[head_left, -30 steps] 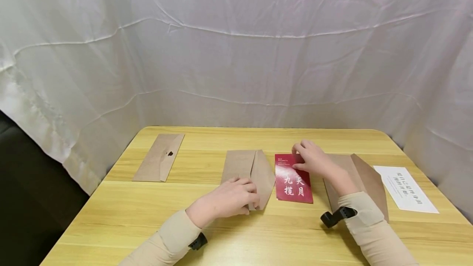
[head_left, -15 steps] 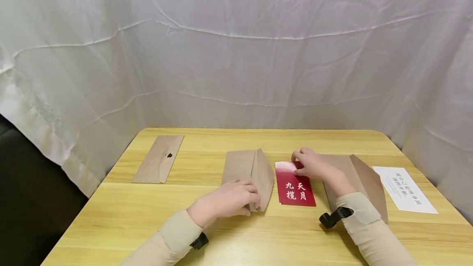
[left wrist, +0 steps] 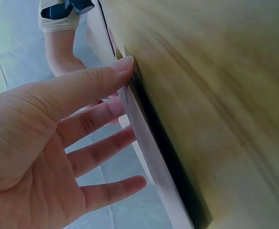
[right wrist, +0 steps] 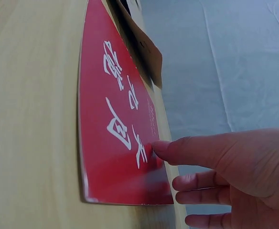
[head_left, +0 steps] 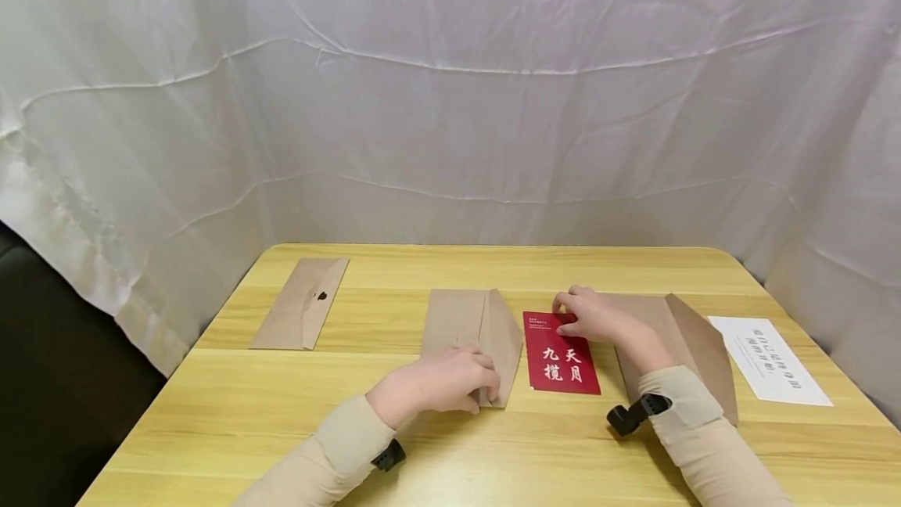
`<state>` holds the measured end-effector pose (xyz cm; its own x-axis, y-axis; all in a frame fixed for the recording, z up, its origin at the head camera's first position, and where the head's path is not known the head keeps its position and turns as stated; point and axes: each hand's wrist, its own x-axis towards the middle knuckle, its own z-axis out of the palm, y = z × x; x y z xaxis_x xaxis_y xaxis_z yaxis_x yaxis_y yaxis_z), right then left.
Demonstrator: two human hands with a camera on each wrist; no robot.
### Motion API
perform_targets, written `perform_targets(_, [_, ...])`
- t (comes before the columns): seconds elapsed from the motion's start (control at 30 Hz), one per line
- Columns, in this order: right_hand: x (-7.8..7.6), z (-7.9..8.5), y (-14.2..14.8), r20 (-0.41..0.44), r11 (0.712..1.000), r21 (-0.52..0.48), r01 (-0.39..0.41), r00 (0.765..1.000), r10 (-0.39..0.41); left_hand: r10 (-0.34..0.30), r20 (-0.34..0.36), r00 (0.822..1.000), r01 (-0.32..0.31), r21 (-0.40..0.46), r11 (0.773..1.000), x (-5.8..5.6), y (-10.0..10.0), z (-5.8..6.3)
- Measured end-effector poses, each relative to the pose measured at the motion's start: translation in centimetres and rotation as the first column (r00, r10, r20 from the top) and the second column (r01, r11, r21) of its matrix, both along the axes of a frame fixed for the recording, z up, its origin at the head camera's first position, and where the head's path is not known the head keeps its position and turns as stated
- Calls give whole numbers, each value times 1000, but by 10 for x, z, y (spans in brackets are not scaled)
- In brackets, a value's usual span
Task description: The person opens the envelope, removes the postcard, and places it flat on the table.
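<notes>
My left hand [head_left: 450,378] holds the lower end of a brown paper envelope [head_left: 454,315], whose pointed flap [head_left: 501,343] is unfolded to the right. In the left wrist view the thumb [left wrist: 123,64] lies at the envelope's edge, with the fingers spread on its other side. Beside the flap is a red card [head_left: 556,370] with white characters, a sliver of white showing at its lower left corner. My right hand [head_left: 598,315] grips this card by its upper right part. The right wrist view has the thumb [right wrist: 163,148] on the printed face and the fingers past the edge.
Under the right forearm lies another brown envelope [head_left: 704,343] with its flap open. A white card [head_left: 770,362] with dark characters is at the far right. On the left rests a closed brown envelope [head_left: 296,307] with a small dark mark. A pale curtain [head_left: 450,139] hangs behind the table [head_left: 246,429].
The red card and the right hand have shifted slightly toward the person, and the glare on the card has gone. My left hand has moved slightly to the right at the envelope.
</notes>
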<state>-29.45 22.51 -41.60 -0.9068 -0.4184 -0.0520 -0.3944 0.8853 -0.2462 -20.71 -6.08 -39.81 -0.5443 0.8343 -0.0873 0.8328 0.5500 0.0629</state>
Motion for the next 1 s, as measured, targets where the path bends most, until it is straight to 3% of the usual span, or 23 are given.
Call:
perform_targets(0.27, [1,-1,2,-4,1000,11,-14,1000,14,5,21,1000,-5,-12,1000,1,2,-2])
perform_targets(0.47, [1,1,2,-17,1000,-2,-27,999,27,-19,0,1000,19,-17,1000,1,3,-1])
perform_targets(0.6, [3,7,1,-42,1000,-5,-21,999,21,-36,-34,999,37,6,999,1,1,1])
perform_targets(0.83, [11,20,-7,-110,1000,-2,-21,994,21,1,-106,994,4,49,999,3,-14,9])
perform_targets(1.0, [17,29,-17,-163,999,-15,-46,986,43,6,-178,984,14,111,994,4,-26,13])
